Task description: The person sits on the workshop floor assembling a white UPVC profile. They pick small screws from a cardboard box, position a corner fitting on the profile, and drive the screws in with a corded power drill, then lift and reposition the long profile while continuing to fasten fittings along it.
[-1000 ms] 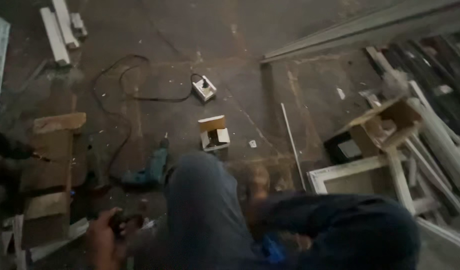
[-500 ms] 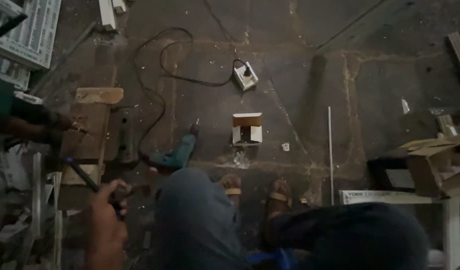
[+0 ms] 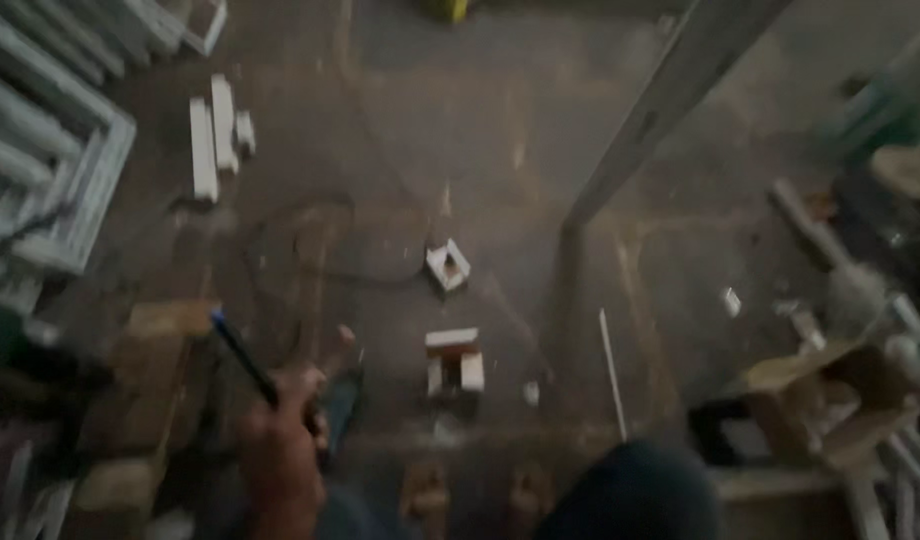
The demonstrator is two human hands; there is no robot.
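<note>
While the view is dim and blurred, the left hand (image 3: 280, 455) is raised over the concrete floor (image 3: 500, 130) with its fingers clenched around a dark, thin tool with a blue tip (image 3: 242, 355), which angles up and to the left from the fist. The right hand is not in view. A cordless drill (image 3: 340, 405) lies on the floor just behind the fist, with wooden blocks (image 3: 140, 390) to the left. A loose cable (image 3: 300, 240) loops toward a small white box (image 3: 447, 266), and an open carton (image 3: 453, 362) sits near the person's feet (image 3: 475, 492).

Hazard assessment: the cable and scattered white frame offcuts (image 3: 215, 135) lie near the feet, so a step forward could snag or trip. Poor light raises that risk, and a jolt could loosen the grip on the tool.
</note>
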